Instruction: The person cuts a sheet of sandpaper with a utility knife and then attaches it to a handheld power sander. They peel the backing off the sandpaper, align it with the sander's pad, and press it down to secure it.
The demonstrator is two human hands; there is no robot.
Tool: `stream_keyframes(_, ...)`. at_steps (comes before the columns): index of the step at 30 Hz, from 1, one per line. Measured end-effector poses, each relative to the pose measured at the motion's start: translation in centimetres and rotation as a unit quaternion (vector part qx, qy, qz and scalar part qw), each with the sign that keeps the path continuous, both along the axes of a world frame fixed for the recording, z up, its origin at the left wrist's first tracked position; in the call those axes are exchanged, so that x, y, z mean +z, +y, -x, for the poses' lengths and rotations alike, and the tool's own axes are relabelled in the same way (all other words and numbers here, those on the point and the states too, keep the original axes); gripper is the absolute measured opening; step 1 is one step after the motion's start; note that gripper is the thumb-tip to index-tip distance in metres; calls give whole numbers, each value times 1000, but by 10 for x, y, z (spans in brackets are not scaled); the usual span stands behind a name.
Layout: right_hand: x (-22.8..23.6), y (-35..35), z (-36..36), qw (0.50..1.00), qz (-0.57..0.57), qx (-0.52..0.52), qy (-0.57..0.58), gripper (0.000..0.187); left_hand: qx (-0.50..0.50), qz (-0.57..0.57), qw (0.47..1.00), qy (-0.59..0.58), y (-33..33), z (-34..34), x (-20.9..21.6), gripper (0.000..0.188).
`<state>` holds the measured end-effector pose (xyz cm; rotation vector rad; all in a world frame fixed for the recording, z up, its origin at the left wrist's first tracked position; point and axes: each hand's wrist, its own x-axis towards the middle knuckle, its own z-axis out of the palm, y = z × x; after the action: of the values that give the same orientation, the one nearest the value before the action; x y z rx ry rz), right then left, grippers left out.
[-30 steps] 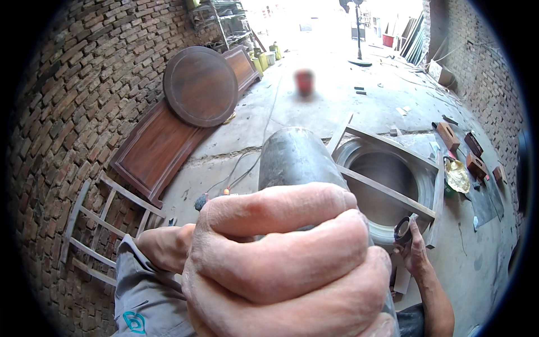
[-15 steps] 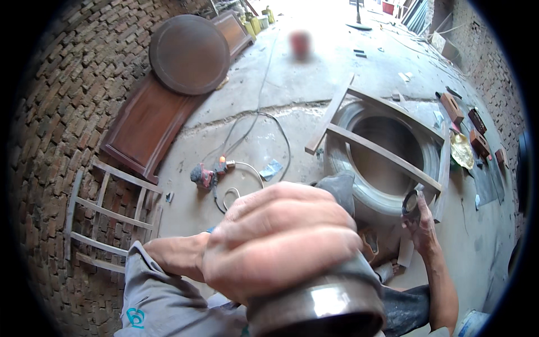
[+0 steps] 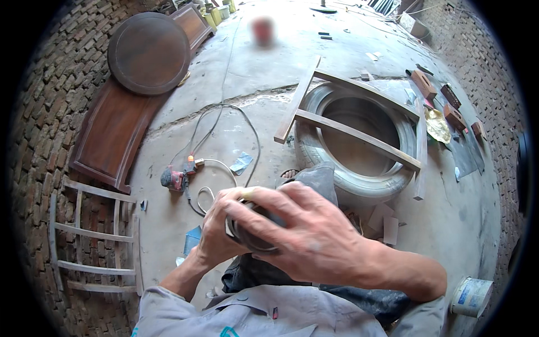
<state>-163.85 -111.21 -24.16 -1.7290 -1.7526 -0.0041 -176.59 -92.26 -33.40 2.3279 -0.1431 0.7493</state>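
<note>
In front of my chest, both hands meet around a dark, round metal cup. My left hand is wrapped round its left side. My right hand reaches across from the right, its fingers curled over the cup's top. The fingers cover most of the cup; the round dark lid that was in my right hand is hidden or cannot be told apart from it. Just beyond my hands my knee shows in dark trousers, with part of a sandalled foot beside it.
A tyre lies ahead with a wooden frame across it. A corded power sander rests on the floor, left. Farther left are a slatted wooden frame, a brown panel and a round wooden top. A bucket stands at right.
My left hand has lowered the cup from close to the camera to chest height. My right hand, carrying a round dark lid, has come in from the right onto the cup. The view has shifted.
</note>
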Motion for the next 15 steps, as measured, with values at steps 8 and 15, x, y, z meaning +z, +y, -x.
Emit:
stream_keyframes(8,-24,45,17,992,61,-2,-107,50,46,88,992,75,7,33,-34,90)
stream_keyframes(15,-8,64,35,953,260,-81,-131,70,79,101,989,71,10,41,-49,87)
